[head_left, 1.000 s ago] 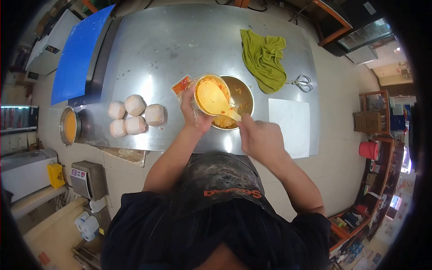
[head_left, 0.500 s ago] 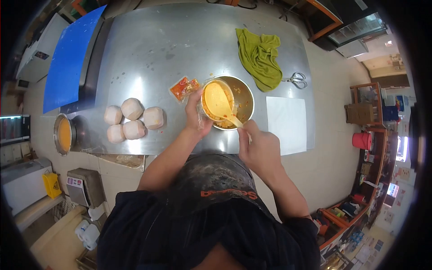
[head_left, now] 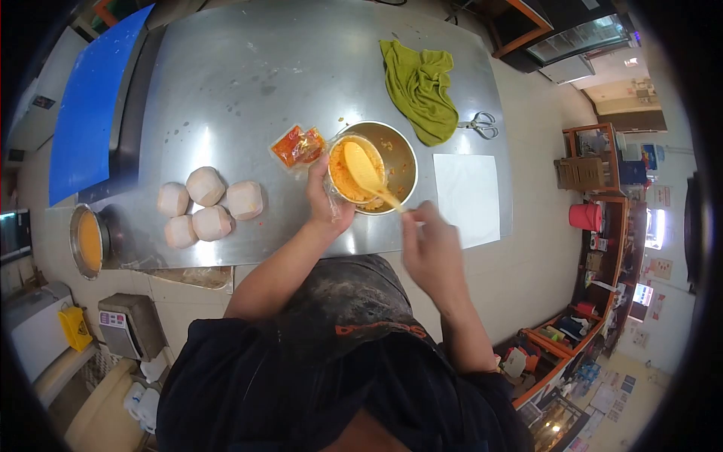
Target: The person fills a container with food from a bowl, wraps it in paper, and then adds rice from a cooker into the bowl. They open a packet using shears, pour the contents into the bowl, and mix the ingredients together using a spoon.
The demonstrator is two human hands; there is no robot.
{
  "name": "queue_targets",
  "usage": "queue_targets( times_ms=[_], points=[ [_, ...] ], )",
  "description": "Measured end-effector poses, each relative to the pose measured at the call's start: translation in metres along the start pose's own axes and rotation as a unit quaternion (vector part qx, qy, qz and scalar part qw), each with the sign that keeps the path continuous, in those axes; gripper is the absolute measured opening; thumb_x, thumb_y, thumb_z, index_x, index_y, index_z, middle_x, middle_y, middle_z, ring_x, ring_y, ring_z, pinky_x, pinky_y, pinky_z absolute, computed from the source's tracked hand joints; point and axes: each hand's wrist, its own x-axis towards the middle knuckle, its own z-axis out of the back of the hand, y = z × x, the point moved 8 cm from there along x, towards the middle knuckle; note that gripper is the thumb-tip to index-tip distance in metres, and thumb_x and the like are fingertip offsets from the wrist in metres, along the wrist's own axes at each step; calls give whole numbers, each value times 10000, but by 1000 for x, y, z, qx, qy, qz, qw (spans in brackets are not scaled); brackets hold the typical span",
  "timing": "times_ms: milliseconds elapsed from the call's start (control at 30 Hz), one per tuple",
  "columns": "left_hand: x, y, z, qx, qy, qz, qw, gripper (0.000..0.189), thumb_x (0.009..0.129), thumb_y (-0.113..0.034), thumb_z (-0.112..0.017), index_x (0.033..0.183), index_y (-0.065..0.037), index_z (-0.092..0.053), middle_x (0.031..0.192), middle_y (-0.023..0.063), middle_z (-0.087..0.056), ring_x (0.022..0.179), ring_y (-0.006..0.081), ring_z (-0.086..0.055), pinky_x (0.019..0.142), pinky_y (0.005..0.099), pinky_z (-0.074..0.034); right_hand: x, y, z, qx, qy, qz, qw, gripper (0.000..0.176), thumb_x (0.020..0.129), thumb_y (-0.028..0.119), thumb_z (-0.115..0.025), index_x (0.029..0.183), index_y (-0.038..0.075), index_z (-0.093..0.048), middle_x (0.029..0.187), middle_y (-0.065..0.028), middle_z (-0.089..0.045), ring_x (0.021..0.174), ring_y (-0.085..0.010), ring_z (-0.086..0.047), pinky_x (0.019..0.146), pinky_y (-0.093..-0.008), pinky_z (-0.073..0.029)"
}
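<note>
My left hand point(head_left: 329, 205) is wrapped around a round container point(head_left: 343, 183) lined with clear plastic and filled with an orange, crumbly mixture. In my right hand point(head_left: 434, 255), somewhat blurred, is the handle of a yellow spoon point(head_left: 361, 167). The spoon's bowl lies over the mixture in the container. Behind and partly under the container stands a steel mixing bowl point(head_left: 410, 162) with orange bits stuck to its inner wall. Left of the container lies a clear packet with red-orange contents point(head_left: 290, 148).
Several pale, rounded blocks point(head_left: 205, 186) sit on the steel table point(head_left: 226, 83) at left. A green cloth point(head_left: 422, 90), scissors point(head_left: 482, 125) and a white sheet point(head_left: 467, 197) lie at right. Beyond the left edge are a blue board point(head_left: 94, 105) and a pan of orange liquid point(head_left: 89, 239).
The spoon has shifted slightly and tilted in the container, showing more of the orange mixture. My right hand has moved a little down and blurs. The whole view has shifted slightly.
</note>
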Motion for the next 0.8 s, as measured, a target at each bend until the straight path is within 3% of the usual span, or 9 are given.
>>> queue_targets(
  times_ms=[200,300,367,400,533,633,667,767,800],
  points=[
    [-5,1,26,-20,-39,-11,999,540,904,-459,-476,1272,-65,-512,1235,95,-581,1164,241,-552,1011,406,-429,-6,4,12,-15,-8,86,996,38,896,119,-593,894,82,-600,561,-175,-564,503,-392,-578,462,-450,-442],
    [-34,-10,50,-77,-87,-48,992,577,905,-503,-449,1285,-73,-506,1237,107,-581,1163,248,-554,986,416,-450,17,-40,40,-64,1,-33,997,150,886,189,-636,882,43,-604,541,-154,-552,519,-355,-604,480,-435,-447],
    [-53,-19,62,-109,-97,-51,988,600,902,-529,-431,1305,-89,-498,1240,118,-578,1162,261,-556,942,449,-489,36,-77,16,-117,73,-7,990,219,887,245,-643,910,29,-614,626,-167,-589,596,-349,-630,536,-444,-471],
    [-62,-18,58,-108,11,-17,994,635,885,-576,-437,1336,-131,-485,1268,122,-562,1167,283,-557,835,509,-545,44,-91,3,-142,104,7,984,254,887,273,-646,924,23,-619,669,-174,-607,635,-347,-643,564,-448,-483],
    [-96,-1,38,-66,43,-18,997,704,858,-638,-456,1379,-164,-444,1323,112,-524,1177,335,-545,780,550,-561,58,-80,12,-145,-18,127,981,352,875,313,-663,1083,29,-662,1026,-173,-648,882,-370,-626,715,-400,-501],
    [-122,38,15,-72,56,1,996,769,842,-681,-466,1408,-164,-407,1365,117,-484,1216,374,-504,853,555,-536,67,-150,63,-57,-45,100,992,364,876,320,-662,1099,32,-655,1021,-158,-644,867,-382,-627,717,-411,-513],
    [-128,57,7,-111,58,6,992,786,838,-691,-471,1418,-166,-395,1388,123,-461,1235,386,-483,879,564,-522,66,-190,75,-13,9,5,1000,287,857,228,-661,1063,28,-657,1065,-154,-640,939,-349,-613,830,-410,-505],
    [-123,143,-30,-225,71,102,966,808,836,-701,-486,1439,-176,-370,1454,136,-387,1292,397,-420,947,591,-474,40,-322,100,-185,30,17,982,259,829,154,-673,1050,21,-661,1057,-150,-645,987,-355,-596,842,-393,-505],
    [-122,167,-41,-256,68,138,954,810,838,-701,-492,1445,-180,-364,1475,139,-362,1311,397,-399,968,600,-456,33,-357,100,-177,58,1,983,307,795,105,-684,1089,28,-641,1174,-153,-602,1083,-357,-549,872,-427,-495]
  ],
)
